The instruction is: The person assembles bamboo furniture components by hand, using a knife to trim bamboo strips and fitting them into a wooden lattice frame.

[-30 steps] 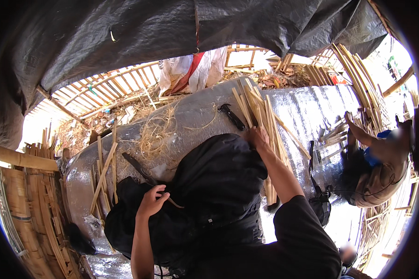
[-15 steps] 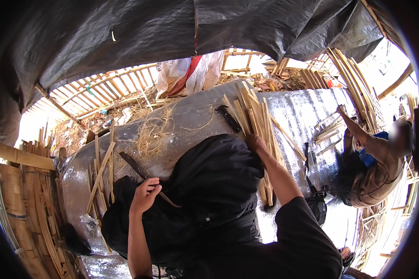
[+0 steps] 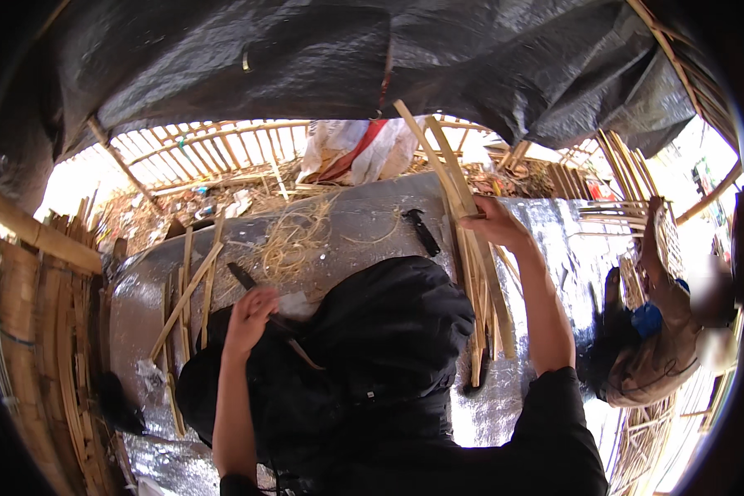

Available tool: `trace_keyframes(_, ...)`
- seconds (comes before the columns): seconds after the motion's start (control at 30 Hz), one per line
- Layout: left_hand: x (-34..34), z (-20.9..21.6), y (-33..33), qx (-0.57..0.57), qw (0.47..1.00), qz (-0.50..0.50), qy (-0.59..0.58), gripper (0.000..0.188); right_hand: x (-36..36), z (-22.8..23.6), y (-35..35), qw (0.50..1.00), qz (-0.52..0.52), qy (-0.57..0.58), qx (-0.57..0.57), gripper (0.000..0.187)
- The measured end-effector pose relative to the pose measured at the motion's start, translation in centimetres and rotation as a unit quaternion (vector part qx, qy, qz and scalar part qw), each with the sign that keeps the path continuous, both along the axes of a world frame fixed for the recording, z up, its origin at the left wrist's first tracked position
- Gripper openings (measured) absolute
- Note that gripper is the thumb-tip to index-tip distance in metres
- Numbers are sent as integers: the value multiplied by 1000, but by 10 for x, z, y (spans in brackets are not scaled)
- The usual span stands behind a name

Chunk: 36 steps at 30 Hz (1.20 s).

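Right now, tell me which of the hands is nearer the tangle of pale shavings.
Left. The left hand is close on the near side of the tangle of pale shavings; the right hand is farther off, to its right, gripping bamboo strips.

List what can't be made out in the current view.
In the head view:
the left hand: fingers blurred by motion, grip unclear;
knife-like tool: middle hidden behind the left hand;
bamboo strips: partly covered by the right hand, number held unclear;
black tarp: cut off by the upper edge.
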State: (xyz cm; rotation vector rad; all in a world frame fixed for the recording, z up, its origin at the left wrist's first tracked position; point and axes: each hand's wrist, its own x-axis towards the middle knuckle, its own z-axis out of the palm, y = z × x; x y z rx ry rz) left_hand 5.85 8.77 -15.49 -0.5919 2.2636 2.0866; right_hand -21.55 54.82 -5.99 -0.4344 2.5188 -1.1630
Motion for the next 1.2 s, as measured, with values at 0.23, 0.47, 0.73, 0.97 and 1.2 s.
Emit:
trace_keyframes(0.23, -67, 62, 94, 174, 982, 12, 77, 28, 89, 13, -173, 948, 196, -179, -179, 36)
trace_keyframes(0.47, -43, 61, 49, 174, 974, 126, 64, 21, 137, -8, -242, 915, 161, -301, -217, 27)
trace_keyframes(0.73, -24, 112, -35, 113, 983, 142, 7, 31, 119, 25, -222, 957, 131, -168, -197, 27)
trace_keyframes(0.97, -22, 118, -49, 26, 981, 193, 24, 22, 122, 39, -212, 960, 122, -99, -230, 28)
trace_keyframes(1.2, -4, 128, -61, -66, 991, 107, 46, 15, 134, 79, -220, 963, 143, -57, -221, 35)
